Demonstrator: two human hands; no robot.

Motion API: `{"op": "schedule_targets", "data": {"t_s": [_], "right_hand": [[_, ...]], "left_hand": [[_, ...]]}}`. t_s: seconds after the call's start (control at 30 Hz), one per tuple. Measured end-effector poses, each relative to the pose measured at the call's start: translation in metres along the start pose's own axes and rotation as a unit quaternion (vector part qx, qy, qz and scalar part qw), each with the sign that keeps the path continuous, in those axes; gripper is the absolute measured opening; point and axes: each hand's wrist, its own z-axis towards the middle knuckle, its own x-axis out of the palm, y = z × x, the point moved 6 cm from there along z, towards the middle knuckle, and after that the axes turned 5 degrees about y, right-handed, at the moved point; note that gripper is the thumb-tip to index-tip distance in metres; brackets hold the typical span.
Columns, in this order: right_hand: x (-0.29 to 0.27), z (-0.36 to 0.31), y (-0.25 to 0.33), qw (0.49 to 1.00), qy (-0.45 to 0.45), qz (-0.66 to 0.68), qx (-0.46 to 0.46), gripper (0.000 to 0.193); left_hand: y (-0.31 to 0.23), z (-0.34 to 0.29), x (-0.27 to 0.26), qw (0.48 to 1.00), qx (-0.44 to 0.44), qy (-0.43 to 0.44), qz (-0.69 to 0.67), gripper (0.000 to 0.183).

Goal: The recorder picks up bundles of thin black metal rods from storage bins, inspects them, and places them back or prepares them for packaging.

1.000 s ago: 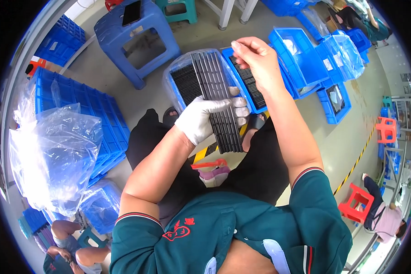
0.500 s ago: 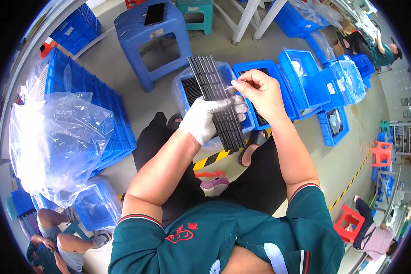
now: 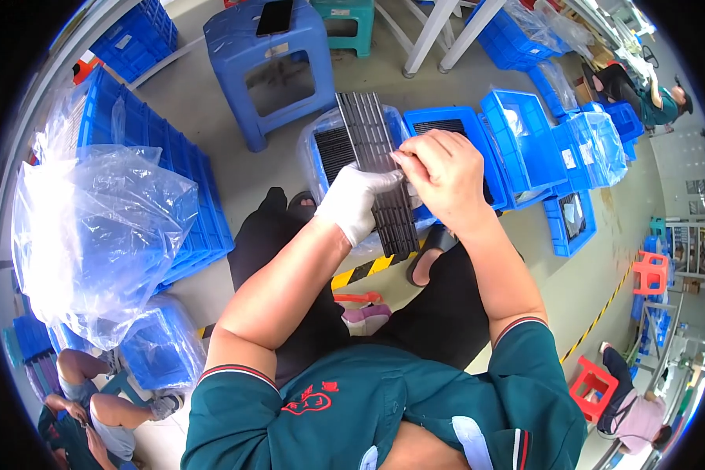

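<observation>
My left hand (image 3: 351,205), in a white glove, grips a row of long black slotted strips (image 3: 366,129) held side by side and slightly tilted over my lap. Its thumb lies across their upper face. My bare right hand (image 3: 450,178) is pinched at the right edge of the strips, level with the left thumb. Whatever sits between its fingertips is too small to make out. Beneath the strips stands a plastic-lined blue crate (image 3: 312,131) with more black strips in it. A second blue crate (image 3: 415,116) of black strips is partly hidden behind my right hand.
A blue stool (image 3: 247,47) with a dark phone (image 3: 275,17) stands ahead. Stacked blue crates (image 3: 188,188) under clear plastic film (image 3: 94,235) rise at my left. More blue bins (image 3: 525,149) stand at right. Other people sit at lower left, lower right and far right.
My right hand has come in against the strips' edge, its fingers more curled. The strips have shifted slightly right and stand a little more upright, with my left hand still around them.
</observation>
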Motion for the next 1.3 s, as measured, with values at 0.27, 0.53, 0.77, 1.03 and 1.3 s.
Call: {"op": "schedule_targets", "data": {"t_s": [0.27, 0.53, 0.77, 1.03, 1.3], "right_hand": [[0.010, -0.002, -0.008, 1.000, -0.005, 0.020, 0.018, 0.013], [0.009, -0.006, -0.018, 0.992, -0.002, 0.102, 0.078, 0.010], [0.019, -0.007, -0.025, 0.969, 0.019, 0.172, 0.179, 0.010], [0.024, -0.005, -0.028, 0.973, 0.037, 0.136, 0.180, 0.011], [0.028, 0.003, 0.021, 0.990, 0.036, -0.115, -0.067, 0.014]], "left_hand": [[-0.002, -0.002, 0.005, 0.999, -0.005, 0.028, -0.030, 0.020], [-0.001, 0.000, 0.001, 1.000, -0.007, 0.012, -0.021, 0.021], [0.001, 0.000, 0.005, 0.998, -0.040, -0.011, -0.037, 0.026], [0.005, 0.005, -0.001, 0.999, -0.019, -0.006, -0.032, 0.023], [0.016, 0.029, -0.038, 0.947, 0.187, 0.032, 0.261, 0.009]]}}
